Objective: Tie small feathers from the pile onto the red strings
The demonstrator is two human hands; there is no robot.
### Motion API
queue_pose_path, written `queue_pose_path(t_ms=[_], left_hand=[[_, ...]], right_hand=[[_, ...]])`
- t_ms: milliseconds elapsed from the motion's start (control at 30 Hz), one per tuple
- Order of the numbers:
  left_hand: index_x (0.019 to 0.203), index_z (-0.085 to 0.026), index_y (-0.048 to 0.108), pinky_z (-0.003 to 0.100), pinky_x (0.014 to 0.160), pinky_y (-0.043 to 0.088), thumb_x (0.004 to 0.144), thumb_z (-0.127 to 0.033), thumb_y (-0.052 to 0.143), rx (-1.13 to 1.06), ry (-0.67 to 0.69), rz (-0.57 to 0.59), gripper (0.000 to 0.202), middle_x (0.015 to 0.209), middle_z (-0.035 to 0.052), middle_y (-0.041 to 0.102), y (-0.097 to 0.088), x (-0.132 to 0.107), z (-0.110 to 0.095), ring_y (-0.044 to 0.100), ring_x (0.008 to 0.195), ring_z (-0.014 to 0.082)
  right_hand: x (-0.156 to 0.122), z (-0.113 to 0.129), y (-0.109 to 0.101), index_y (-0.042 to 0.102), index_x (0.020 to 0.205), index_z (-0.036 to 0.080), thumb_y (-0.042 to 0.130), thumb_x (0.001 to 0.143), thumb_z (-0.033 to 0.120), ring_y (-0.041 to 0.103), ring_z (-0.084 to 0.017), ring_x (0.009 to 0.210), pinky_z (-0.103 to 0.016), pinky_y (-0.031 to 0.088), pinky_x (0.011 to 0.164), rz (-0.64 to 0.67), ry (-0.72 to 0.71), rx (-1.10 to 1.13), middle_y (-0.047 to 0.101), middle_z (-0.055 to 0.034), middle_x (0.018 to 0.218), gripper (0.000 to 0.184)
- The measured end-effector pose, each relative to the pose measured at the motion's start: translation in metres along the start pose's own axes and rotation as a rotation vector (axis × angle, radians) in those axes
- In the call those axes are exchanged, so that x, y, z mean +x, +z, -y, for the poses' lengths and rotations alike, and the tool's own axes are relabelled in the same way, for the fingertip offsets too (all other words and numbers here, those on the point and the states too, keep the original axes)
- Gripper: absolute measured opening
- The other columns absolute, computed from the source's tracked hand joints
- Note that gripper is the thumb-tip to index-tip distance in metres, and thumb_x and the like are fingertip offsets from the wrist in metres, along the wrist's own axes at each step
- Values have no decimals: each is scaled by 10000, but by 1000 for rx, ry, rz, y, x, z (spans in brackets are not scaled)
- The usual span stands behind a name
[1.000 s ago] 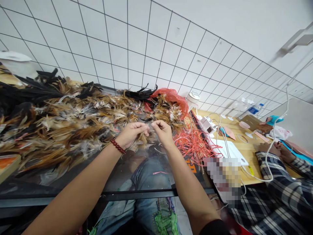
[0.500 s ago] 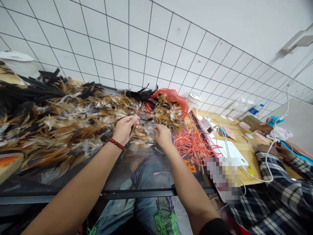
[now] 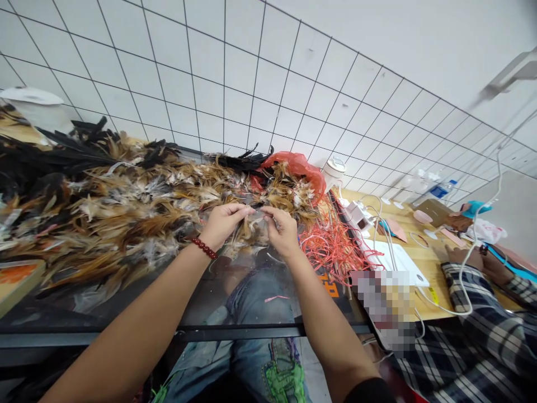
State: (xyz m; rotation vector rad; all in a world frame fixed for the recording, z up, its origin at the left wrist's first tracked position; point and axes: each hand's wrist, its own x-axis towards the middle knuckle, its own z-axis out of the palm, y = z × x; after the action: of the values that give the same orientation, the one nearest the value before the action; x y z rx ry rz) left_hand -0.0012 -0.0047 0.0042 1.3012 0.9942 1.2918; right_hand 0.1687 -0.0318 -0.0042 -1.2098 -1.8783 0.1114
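A big heap of brown, black and white feathers (image 3: 113,207) covers a glass tabletop (image 3: 235,302). My left hand (image 3: 224,224), with a dark red bead bracelet on the wrist, is closed on a small bunch of brown feathers (image 3: 247,226) at the heap's near edge. My right hand (image 3: 283,229) is right beside it, fingers pinched on the same bunch. The fingertips of both hands nearly meet.
A tangle of red rubber bands (image 3: 331,243) lies just right of my hands, a red plastic bag (image 3: 300,165) behind it. Further right is a wooden table (image 3: 423,254) with white cables, a white cup (image 3: 333,173) and another person's plaid sleeve (image 3: 482,313). A tiled wall rises behind.
My hands parted half a second ago, the left lifting feathers and the right dropping to the heap. Now they have come back together on the bunch.
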Motion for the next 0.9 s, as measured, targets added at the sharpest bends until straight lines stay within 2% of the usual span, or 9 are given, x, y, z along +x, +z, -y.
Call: queue_pose_path(t_ms=[267,500,633,800,900], left_hand=[[673,-154,745,269,664,435,610,-490,759,108,-48,129,342,682,43,707,3,-2,6,568,644,152],[640,-154,733,262,626,427,538,-469,812,-24,-125,173,340,674,40,691,7,-6,4,553,622,139],[607,-152,709,262,607,441,556,-453,804,-112,-167,127,319,654,55,682,8,-5,5,572,612,146],[607,-140,701,270,690,473,565,-438,800,-202,-106,0,316,675,75,697,5,-1,4,610,684,160],[604,-136,689,257,666,468,566,-419,801,-243,-67,-129,307,655,69,694,2,4,6,599,650,144]], right_hand=[[0,9,0,631,1116,223,533,892,247,651,-177,967,-338,445,950,-94,-38,80,744,-33,934,246],[0,7,2,611,1112,230,565,882,248,659,-179,951,-343,459,932,-176,-88,93,744,-22,907,235],[2,6,2,657,1009,208,546,889,265,649,-168,878,-316,489,853,-191,-50,132,722,-50,924,173],[5,2,-3,695,843,194,566,861,267,623,-140,773,-256,484,753,-72,42,161,706,-39,848,149],[7,-6,-10,709,805,192,614,798,208,593,-118,680,-227,445,677,173,191,90,691,-5,750,97]])
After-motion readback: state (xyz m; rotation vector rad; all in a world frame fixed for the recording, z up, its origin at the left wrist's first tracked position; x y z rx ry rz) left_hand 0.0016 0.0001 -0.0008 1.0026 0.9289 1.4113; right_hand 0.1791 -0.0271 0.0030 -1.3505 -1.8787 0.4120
